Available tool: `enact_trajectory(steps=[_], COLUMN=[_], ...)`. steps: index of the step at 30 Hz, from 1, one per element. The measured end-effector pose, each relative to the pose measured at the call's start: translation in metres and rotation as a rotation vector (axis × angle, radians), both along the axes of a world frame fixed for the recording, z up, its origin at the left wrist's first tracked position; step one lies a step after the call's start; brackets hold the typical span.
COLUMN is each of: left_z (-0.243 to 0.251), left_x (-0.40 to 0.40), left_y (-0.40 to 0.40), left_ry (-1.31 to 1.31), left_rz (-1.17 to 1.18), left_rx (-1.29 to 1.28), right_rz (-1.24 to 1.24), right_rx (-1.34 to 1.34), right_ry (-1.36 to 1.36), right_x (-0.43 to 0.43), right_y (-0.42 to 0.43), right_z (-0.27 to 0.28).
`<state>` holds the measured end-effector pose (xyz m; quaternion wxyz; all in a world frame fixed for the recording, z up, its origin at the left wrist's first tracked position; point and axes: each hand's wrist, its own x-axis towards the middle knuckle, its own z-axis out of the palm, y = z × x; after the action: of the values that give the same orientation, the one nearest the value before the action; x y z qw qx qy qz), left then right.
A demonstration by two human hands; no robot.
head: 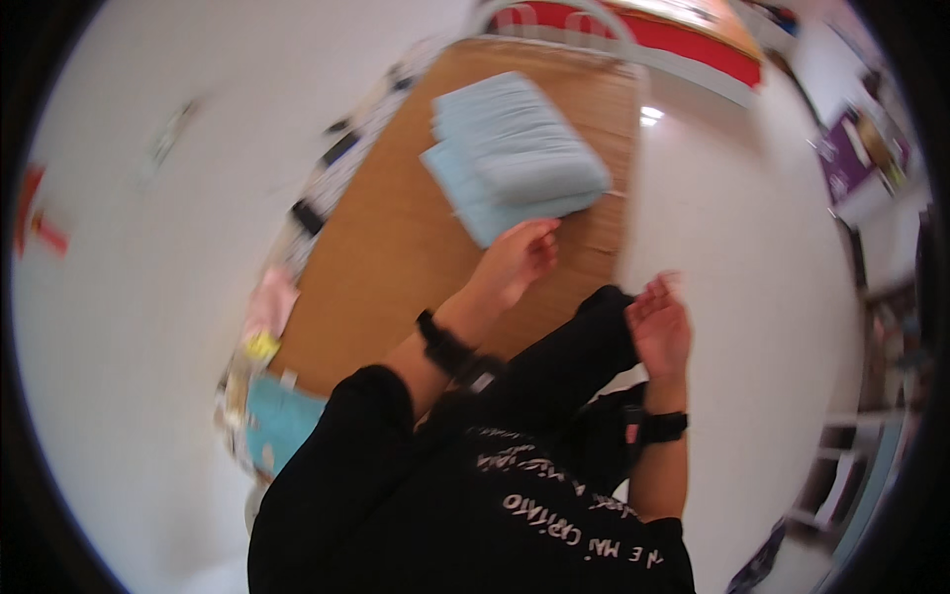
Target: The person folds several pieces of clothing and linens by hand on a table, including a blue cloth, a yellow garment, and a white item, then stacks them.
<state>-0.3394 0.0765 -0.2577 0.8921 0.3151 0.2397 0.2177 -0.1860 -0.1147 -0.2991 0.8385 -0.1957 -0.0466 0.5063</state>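
Note:
A light-blue quilt (531,141), folded into a thick stack, lies on the brown mat (386,223) of a bed. My left hand (523,256) is just below the quilt's near edge, its fingers loosely curled and nothing visible in them. Whether its fingertips touch the cloth cannot be made out. Past the bed's right side, beside my black-clothed knee (608,319), my right hand (660,323) is raised with slightly bent, blurred fingers and holds nothing. Both wrists wear black straps.
Along the wall side lie a dark phone-like object (306,217), a pink cloth (272,301) and a yellow item (261,346). A turquoise pillow-like item (278,419) is at the near end. A white metal bed frame (627,30) curves at the far end; pale floor (742,260) runs along the right.

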Motion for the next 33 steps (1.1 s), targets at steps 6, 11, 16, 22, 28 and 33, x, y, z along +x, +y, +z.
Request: enact_trajectory(steps=[6,11,16,22,28,33], left_z=[-0.002,-0.085,-0.204,-0.212,-0.229,-0.131], left_x=[-0.146,-0.322,-0.542,-0.544,-0.542,-0.426], left_y=[0.064,0.088,0.104,0.149,0.187,0.188], left_ry=[0.07,0.633,0.81,1.38,1.679,0.993], left_rz=[0.414,0.78,1.242,1.133,0.997,1.091], left_rx=[0.083,0.318,0.006,0.245,0.426,0.719], right_rz=[0.376,0.79,0.848,0.759,0.718,0.686], right_rx=[-0.017,-0.237,-0.406,-0.585,-0.652,-0.63], right_ry=[-0.284,-0.557,-0.545,-0.468,-0.436,-0.392], right_x=[-0.106,-0.175,-0.181,-0.174,-0.181,-0.178], right_y=[0.09,0.129,0.17,0.187,0.19,0.194], right_z=[0.047,0.029,0.008,-0.015,-0.016,-0.023])
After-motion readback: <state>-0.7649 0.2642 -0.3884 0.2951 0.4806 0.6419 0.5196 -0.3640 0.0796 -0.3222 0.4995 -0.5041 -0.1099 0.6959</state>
